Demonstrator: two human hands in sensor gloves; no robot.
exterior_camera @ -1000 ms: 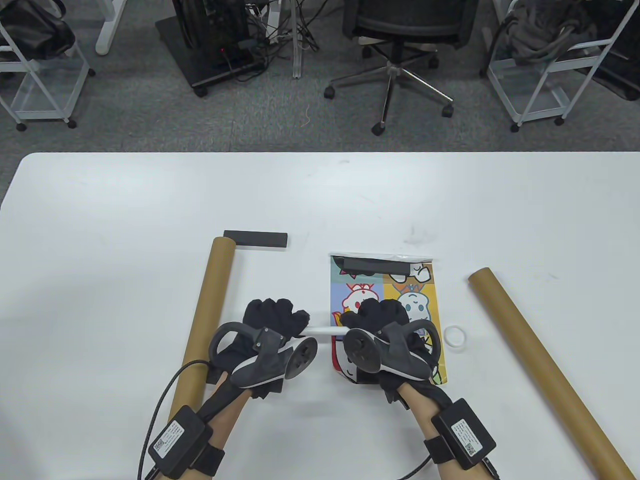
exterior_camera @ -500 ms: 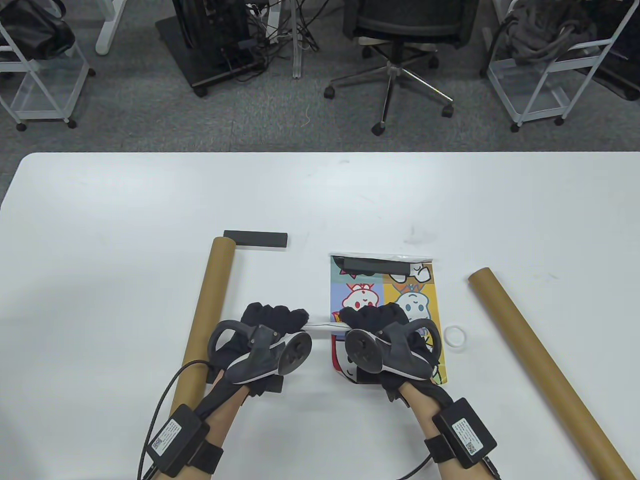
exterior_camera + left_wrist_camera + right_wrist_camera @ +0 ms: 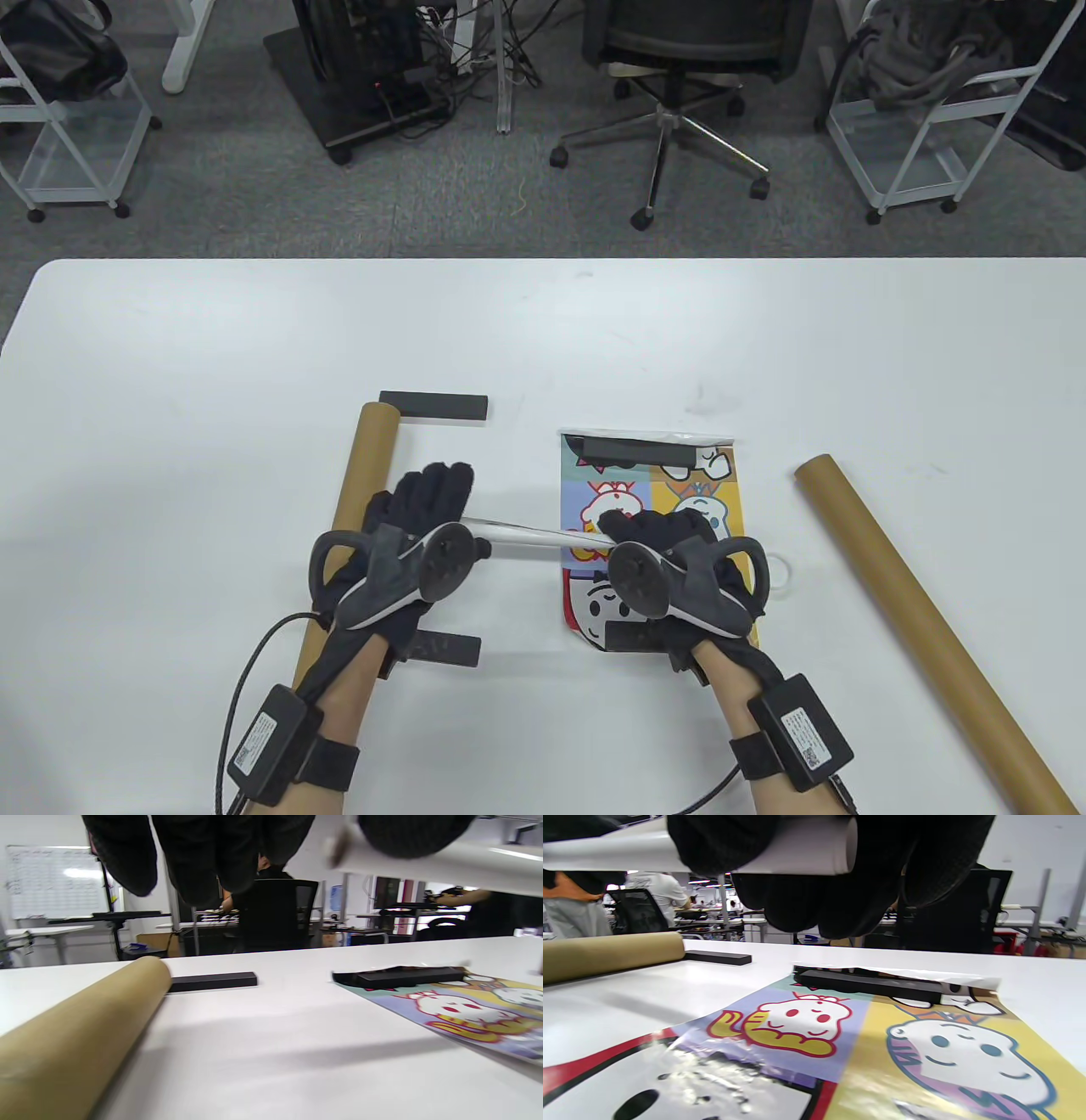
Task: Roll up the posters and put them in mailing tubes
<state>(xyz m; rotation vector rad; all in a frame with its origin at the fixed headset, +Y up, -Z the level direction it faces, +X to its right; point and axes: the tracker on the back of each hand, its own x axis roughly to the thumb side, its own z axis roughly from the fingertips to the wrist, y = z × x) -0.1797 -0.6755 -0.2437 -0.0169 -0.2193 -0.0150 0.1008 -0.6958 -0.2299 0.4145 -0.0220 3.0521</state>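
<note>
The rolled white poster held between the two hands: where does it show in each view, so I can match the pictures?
Table view: the rolled white poster spans low centre, between the left hand and right hand.
Left wrist view: a white bar along the top right, under a gloved finger.
Right wrist view: it runs along the top edge, open end right of centre.
Shared landmark: the black bar beside the left cardboard tube's far end.

The smooth white counter (image 3: 212,356) has a faint sheen. On it lies a flat, colourful cartoon poster (image 3: 925,1052) of glossy paper, its near end crinkled and shiny. Left of the poster, a long brown mailing tube (image 3: 63,1043) looks like matt cardboard. Black knit-cloth gloves cover the left hand (image 3: 420,509) and right hand (image 3: 662,535), both in a grip on a smooth white paper roll (image 3: 526,536).
</note>
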